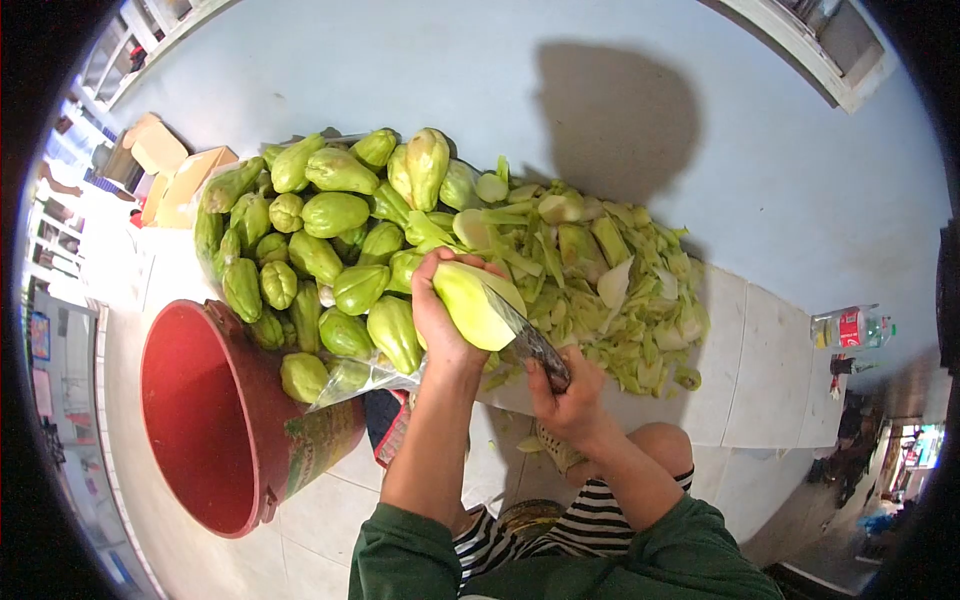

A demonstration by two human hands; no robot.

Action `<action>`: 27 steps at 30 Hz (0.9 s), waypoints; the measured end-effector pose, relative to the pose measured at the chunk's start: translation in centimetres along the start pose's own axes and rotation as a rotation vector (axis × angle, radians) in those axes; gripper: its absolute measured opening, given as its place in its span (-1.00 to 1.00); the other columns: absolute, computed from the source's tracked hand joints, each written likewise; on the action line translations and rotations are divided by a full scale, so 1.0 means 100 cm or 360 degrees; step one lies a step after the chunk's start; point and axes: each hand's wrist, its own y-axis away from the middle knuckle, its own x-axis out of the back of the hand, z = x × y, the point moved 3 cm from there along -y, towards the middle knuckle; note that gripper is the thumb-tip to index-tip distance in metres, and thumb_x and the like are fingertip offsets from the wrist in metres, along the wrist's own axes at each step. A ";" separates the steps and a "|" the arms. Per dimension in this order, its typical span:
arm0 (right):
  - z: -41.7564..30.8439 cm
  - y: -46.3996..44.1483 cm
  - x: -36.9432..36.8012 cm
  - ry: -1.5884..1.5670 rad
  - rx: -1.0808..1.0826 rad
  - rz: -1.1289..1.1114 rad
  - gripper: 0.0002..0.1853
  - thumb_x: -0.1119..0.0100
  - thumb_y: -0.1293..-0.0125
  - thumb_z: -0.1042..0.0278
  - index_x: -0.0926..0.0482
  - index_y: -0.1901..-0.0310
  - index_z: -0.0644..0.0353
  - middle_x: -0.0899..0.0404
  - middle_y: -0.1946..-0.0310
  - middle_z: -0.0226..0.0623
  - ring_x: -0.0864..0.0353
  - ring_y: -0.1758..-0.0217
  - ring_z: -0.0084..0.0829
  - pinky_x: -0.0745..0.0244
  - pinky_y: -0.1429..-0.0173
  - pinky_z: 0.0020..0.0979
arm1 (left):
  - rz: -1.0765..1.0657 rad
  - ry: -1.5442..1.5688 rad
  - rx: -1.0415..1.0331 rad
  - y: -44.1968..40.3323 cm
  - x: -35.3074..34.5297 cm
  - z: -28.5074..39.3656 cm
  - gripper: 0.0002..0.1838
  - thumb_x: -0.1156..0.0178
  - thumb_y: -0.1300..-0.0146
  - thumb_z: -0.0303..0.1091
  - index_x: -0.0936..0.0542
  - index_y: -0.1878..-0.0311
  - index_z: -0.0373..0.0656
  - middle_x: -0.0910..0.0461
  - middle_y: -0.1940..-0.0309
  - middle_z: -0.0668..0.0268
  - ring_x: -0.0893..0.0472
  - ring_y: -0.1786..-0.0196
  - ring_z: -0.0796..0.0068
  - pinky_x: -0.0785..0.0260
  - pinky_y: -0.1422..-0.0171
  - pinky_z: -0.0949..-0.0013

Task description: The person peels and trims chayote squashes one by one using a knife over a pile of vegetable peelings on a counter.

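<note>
My left hand is closed around a pale, partly peeled chayote, held up over the pile. In my right hand is a knife, its handle wrapped by my fingers. The dark knife blade lies along the right side of the chayote, and its edge against the flesh is partly hidden. Behind my left hand, whole green chayotes are heaped on clear plastic. To the right spreads a mound of peelings with cut pieces among them.
A red bucket leans on its side at the left, its mouth facing left. Cardboard boxes stand at the back left against the blue wall. A plastic bottle with a red label lies at the right on the tiles.
</note>
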 end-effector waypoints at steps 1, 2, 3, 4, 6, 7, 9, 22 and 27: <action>0.001 0.000 -0.001 -0.0002 0.0001 0.0000 -0.78 -0.28 -0.27 0.38 -0.40 0.32 0.23 -0.48 0.69 -0.17 -0.56 0.66 -0.10 -0.40 0.55 -0.20 | 0.0038 0.0040 0.0025 0.000 0.000 0.000 -0.79 0.00 -0.34 -0.13 -0.42 0.20 -0.07 -0.49 0.42 0.20 -0.52 0.31 0.13 -0.43 0.09 0.07; 0.002 0.001 -0.002 -0.0015 0.0004 0.0001 -0.78 -0.28 -0.27 0.37 -0.39 0.33 0.23 -0.48 0.70 -0.18 -0.56 0.66 -0.10 -0.39 0.56 -0.21 | 0.0076 0.0080 0.0051 0.000 0.000 -0.001 -0.78 0.01 -0.34 -0.12 -0.41 0.20 -0.06 -0.49 0.42 0.20 -0.52 0.32 0.12 -0.43 0.10 0.07; 0.002 0.001 -0.002 -0.0029 0.0007 0.0002 -0.77 -0.28 -0.27 0.37 -0.39 0.34 0.22 -0.47 0.71 -0.19 -0.56 0.66 -0.11 -0.39 0.56 -0.21 | 0.0077 0.0080 0.0050 0.000 0.001 -0.001 -0.78 0.01 -0.34 -0.12 -0.41 0.20 -0.06 -0.49 0.42 0.20 -0.52 0.32 0.12 -0.43 0.10 0.07; 0.002 0.002 -0.003 -0.0028 0.0008 0.0002 -0.77 -0.28 -0.27 0.37 -0.39 0.34 0.22 -0.47 0.71 -0.19 -0.56 0.66 -0.11 -0.39 0.56 -0.21 | 0.0072 0.0109 0.0067 -0.001 0.003 -0.003 -0.78 0.00 -0.33 -0.12 -0.41 0.19 -0.06 -0.49 0.41 0.20 -0.52 0.31 0.12 -0.43 0.09 0.07; 0.003 0.003 -0.003 -0.0031 -0.0053 0.0002 -0.76 -0.28 -0.27 0.37 -0.38 0.35 0.23 -0.46 0.72 -0.18 -0.55 0.67 -0.11 -0.39 0.56 -0.21 | 0.0068 0.0139 0.0083 -0.001 0.004 -0.002 -0.78 0.00 -0.33 -0.12 -0.41 0.19 -0.06 -0.49 0.40 0.19 -0.53 0.31 0.11 -0.43 0.09 0.07; 0.004 0.004 -0.003 -0.0030 -0.0053 0.0001 -0.76 -0.28 -0.27 0.37 -0.38 0.35 0.23 -0.46 0.72 -0.18 -0.55 0.67 -0.11 -0.39 0.56 -0.21 | -0.0037 -0.0063 -0.0005 -0.002 0.004 0.003 -0.78 -0.01 -0.33 -0.12 -0.41 0.19 -0.06 -0.50 0.40 0.19 -0.52 0.31 0.12 -0.44 0.09 0.06; 0.008 0.004 -0.004 -0.0028 -0.0125 -0.0006 -0.76 -0.29 -0.25 0.37 -0.38 0.35 0.23 -0.46 0.71 -0.16 -0.55 0.67 -0.09 -0.37 0.56 -0.20 | -0.0144 -0.0265 -0.0094 -0.002 0.001 0.005 -0.79 -0.01 -0.32 -0.12 -0.41 0.19 -0.06 -0.50 0.39 0.19 -0.52 0.31 0.12 -0.44 0.09 0.06; 0.021 -0.022 0.024 -0.0409 -0.0495 -0.0303 -0.74 -0.28 -0.30 0.28 -0.49 0.21 0.32 -0.51 0.66 -0.26 -0.55 0.62 -0.39 -0.40 0.49 -0.36 | -0.0409 -0.0683 0.0021 0.003 0.000 0.043 -0.79 -0.19 -0.30 -0.34 -0.64 0.30 -0.33 -0.66 0.33 0.21 -0.62 0.29 0.41 -0.50 0.10 0.33; 0.026 -0.028 0.041 -0.0735 -0.0883 -0.0524 -0.79 -0.20 -0.39 0.30 -0.48 0.20 0.29 -0.43 0.65 -0.51 -0.37 0.67 -0.66 -0.28 0.59 -0.50 | -0.0454 -0.0987 0.0168 0.006 0.003 0.025 -0.72 -0.36 -0.25 -0.33 -0.68 0.11 -0.39 -0.70 0.19 0.20 -0.66 0.21 0.45 -0.52 0.06 0.40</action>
